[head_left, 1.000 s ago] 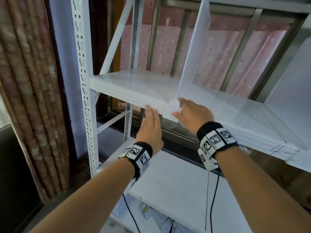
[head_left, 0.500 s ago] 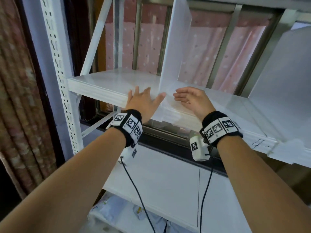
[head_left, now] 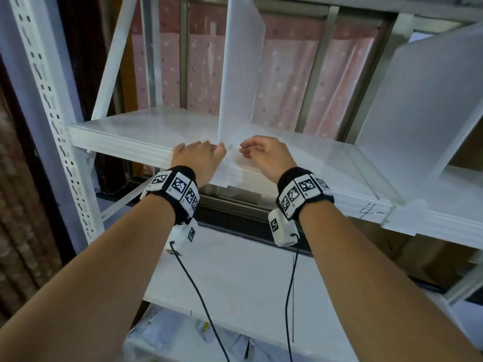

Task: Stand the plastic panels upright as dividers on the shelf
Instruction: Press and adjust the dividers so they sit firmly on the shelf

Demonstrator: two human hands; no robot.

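A translucent white plastic panel stands upright on the white shelf, its front foot hooked over the shelf's front lip. My left hand rests on the shelf edge just left of the panel's base, fingertips touching the foot. My right hand hovers just right of the base with fingers curled, holding nothing. A second upright panel stands farther right on the same shelf.
A perforated white upright post frames the rack on the left. A lower white shelf board lies under my forearms. Behind the rack are a window frame and a pink dotted curtain. A patterned curtain hangs at far left.
My left hand rose from below the shelf lip onto the edge beside the panel's foot. My right hand lifted off the foot and curled. The camera shifted left and closer.
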